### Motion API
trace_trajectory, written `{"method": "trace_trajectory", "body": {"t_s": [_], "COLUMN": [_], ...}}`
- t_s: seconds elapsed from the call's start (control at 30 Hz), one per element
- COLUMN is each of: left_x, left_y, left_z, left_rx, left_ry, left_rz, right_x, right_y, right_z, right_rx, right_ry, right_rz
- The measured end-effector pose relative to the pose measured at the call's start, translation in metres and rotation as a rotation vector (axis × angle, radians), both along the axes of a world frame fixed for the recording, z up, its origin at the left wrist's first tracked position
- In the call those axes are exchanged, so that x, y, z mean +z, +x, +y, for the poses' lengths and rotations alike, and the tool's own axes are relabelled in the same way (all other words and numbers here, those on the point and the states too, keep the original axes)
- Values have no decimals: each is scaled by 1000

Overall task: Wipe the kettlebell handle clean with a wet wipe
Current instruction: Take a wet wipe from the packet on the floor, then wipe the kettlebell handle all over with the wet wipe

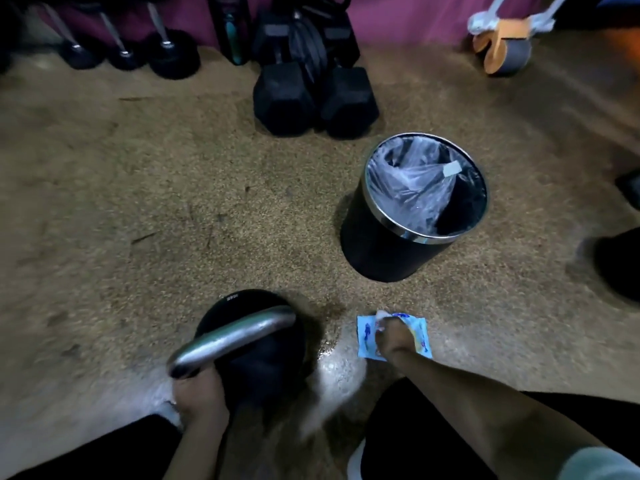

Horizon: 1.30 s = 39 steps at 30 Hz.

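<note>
A black kettlebell (258, 358) stands on the floor at the bottom centre, its steel handle (232, 339) running from lower left to upper right. My left hand (199, 396) grips the near end of the handle at its base. To the right, a light blue wet wipe packet (367, 336) lies flat on the floor. My right hand (393, 336) is on top of it, fingers curled and pinching at the packet's upper part. The image is blurred, so the exact finger hold is unclear.
A black waste bin (388, 251) with a steel rim and a clear plastic liner stands just beyond the packet. Black hex dumbbells (311, 98) and round dumbbells (173, 60) line the far wall. An orange ab wheel (502, 50) sits at the back right. My knees frame the bottom.
</note>
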<state>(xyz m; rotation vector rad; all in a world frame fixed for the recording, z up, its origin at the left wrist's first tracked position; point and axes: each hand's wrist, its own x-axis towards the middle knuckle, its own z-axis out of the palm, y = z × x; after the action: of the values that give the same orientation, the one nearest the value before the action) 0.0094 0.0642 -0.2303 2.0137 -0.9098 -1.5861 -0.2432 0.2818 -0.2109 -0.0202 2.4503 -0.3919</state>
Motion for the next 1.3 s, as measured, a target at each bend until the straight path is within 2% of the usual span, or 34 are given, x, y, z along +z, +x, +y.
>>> {"method": "trace_trajectory", "body": {"t_s": [0.03,0.07,0.17,0.23,0.3,0.37,0.5,0.6,0.67,0.77,0.93,1.0,1.17,1.23,1.3], "left_x": [15,27,48,53,62,67,66,22,20,47,40,38,34,12,10], "left_y": [-11,-8,-15,-14,-16,-10,-15,-24,-30,-41,-45,-41,-35,-33,-32], "left_z": [-1,2,8,8,10,12,11,10,10,10,8,7,1,3,6], "left_rx": [-83,-112,-71,-70,-90,-92,-65,38,77,165,258,202,83,141,87], "left_ry": [-132,-140,-69,-53,-50,-21,-9,-4,24,24,69,73,182,150,158], "left_rz": [-1,19,142,194,245,226,223,306,341,403,469,440,410,372,356], "right_x": [13,22,59,93,111,111,93,91,88,88,86,80,81,86,85], "right_y": [2,5,29,52,77,103,133,146,155,151,159,162,123,120,126], "right_z": [-10,-22,-62,-83,-94,-98,-95,-99,-99,-103,-104,-91,-107,-110,-105], "right_rx": [4,3,-89,-236,-374,-378,-346,-135,-22,13,101,95,-57,-133,-137], "right_ry": [-37,-82,-363,-592,-714,-702,-550,-496,-505,-498,-550,-559,-356,-344,-380], "right_rz": [30,45,115,177,169,186,134,120,174,221,251,264,173,143,137]}}
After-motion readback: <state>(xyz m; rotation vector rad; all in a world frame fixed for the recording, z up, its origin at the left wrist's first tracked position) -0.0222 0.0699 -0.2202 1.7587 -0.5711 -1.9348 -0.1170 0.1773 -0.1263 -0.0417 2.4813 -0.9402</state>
